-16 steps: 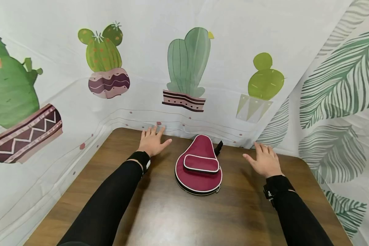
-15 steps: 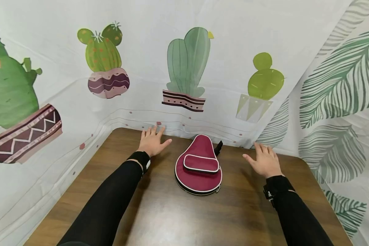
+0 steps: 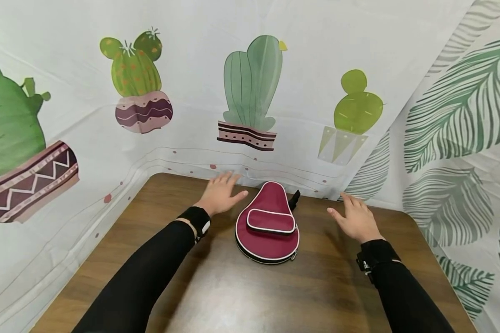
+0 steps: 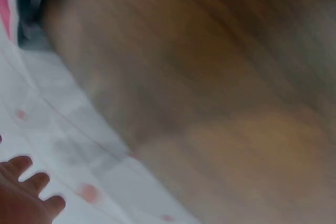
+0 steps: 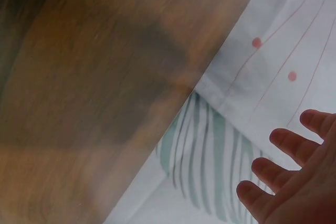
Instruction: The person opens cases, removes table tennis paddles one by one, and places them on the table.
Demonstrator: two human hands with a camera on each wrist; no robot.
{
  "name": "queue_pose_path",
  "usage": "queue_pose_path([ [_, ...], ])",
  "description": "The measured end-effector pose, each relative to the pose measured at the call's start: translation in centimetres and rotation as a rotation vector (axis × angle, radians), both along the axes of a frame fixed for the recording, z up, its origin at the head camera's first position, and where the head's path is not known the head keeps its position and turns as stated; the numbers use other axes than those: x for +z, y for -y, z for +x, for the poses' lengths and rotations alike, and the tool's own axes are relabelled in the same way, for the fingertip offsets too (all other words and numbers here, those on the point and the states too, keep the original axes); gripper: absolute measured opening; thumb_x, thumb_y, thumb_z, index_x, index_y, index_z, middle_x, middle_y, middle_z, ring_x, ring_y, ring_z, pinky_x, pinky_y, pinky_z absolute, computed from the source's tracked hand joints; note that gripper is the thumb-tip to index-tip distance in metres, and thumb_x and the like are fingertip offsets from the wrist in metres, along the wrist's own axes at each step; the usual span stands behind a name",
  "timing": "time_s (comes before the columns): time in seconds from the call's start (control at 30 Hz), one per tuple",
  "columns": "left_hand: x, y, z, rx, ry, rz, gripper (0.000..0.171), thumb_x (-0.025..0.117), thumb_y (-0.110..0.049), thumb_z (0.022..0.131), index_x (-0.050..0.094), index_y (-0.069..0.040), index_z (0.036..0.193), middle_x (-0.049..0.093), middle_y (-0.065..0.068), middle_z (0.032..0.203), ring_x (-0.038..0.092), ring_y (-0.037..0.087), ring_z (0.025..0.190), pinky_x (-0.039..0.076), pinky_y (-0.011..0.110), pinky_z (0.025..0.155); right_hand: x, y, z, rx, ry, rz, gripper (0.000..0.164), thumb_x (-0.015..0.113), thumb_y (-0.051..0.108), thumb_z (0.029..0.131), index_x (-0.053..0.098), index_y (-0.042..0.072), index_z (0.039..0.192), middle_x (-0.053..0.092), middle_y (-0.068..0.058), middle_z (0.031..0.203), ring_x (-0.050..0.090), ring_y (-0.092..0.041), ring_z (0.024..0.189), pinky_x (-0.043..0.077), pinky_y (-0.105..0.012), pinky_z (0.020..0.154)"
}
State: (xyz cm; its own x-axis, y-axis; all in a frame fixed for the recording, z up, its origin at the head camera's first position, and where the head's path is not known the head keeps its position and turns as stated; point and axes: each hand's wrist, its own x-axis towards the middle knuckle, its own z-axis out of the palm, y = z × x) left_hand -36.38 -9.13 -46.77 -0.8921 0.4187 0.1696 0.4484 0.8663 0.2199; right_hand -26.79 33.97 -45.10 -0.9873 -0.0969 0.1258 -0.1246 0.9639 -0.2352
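Red case (image 3: 268, 223) lies flat on the table (image 3: 241, 300), near its far edge, strap (image 3: 294, 200) jutting out. Left hand (image 3: 219, 196), empty, thumb wide, toward the table's far-left corner; right hand (image 3: 356, 219), same, toward its far-right. Possible trouble: one-sided push could skid the case into the cloth (image 3: 191, 74) behind the table, or a finger snag the strap.

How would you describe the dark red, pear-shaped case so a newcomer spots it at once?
Find the brown wood-grain table. Toward its far edge, between the left hand and right hand, lies the case. Its colour and raised, white-piped front pocket set it apart from the bare hands.
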Motion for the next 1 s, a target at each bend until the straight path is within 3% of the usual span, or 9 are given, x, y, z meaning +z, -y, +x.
queue_pose_path([
  [0.17,1.7,-3.8,2.5,-0.21,0.059,-0.026,0.08,0.037,-0.07,0.097,0.032,-0.019,0.158,0.031,0.016,0.162,0.028,0.039,0.149,0.022,0.058,0.119,-0.2,1.3,-0.2,0.041,-0.013,0.001,0.087,0.036,0.066,0.1,0.027,-0.001,0.156,0.032,-0.031,0.155,0.026,-0.055,0.141,0.024,-0.07,0.11],
  [0.27,1.9,-5.4,3.6,-0.283,0.067,-0.057,0.081,0.037,-0.073,0.095,0.031,-0.022,0.159,0.03,0.015,0.163,0.029,0.037,0.149,0.023,0.056,0.119,-0.4,2.0,-0.4,0.058,-0.016,0.008,0.086,0.037,0.066,0.1,0.028,0.0,0.155,0.034,-0.03,0.154,0.028,-0.054,0.141,0.026,-0.068,0.111],
  [0.53,1.2,-6.9,5.1,-0.341,0.084,-0.12,0.084,0.038,-0.075,0.093,0.025,-0.026,0.16,0.029,0.011,0.163,0.028,0.033,0.15,0.022,0.052,0.121,-1.1,2.6,-0.1,0.063,0.022,0.01,0.087,0.036,0.067,0.1,0.029,0.0,0.155,0.036,-0.031,0.152,0.03,-0.055,0.14,0.027,-0.068,0.11],
  [0.8,1.0,-7.1,6.1,-0.435,0.22,-0.093,0.085,0.048,-0.073,0.091,0.027,-0.026,0.159,0.033,0.009,0.162,0.029,0.025,0.15,0.025,0.042,0.122,-1.6,2.4,0.2,0.065,0.026,0.005,0.085,0.037,0.065,0.1,0.031,0.0,0.154,0.037,-0.031,0.152,0.031,-0.055,0.139,0.028,-0.069,0.109],
  [1.0,0.2,-7.1,6.1,-0.458,0.197,-0.133,0.088,0.054,-0.071,0.089,0.028,-0.025,0.159,0.039,0.006,0.158,0.033,0.023,0.148,0.028,0.042,0.12,-1.8,2.4,0.2,0.064,0.031,0.008,0.086,0.036,0.067,0.1,0.032,-0.002,0.153,0.038,-0.034,0.15,0.032,-0.056,0.137,0.03,-0.069,0.108],
])
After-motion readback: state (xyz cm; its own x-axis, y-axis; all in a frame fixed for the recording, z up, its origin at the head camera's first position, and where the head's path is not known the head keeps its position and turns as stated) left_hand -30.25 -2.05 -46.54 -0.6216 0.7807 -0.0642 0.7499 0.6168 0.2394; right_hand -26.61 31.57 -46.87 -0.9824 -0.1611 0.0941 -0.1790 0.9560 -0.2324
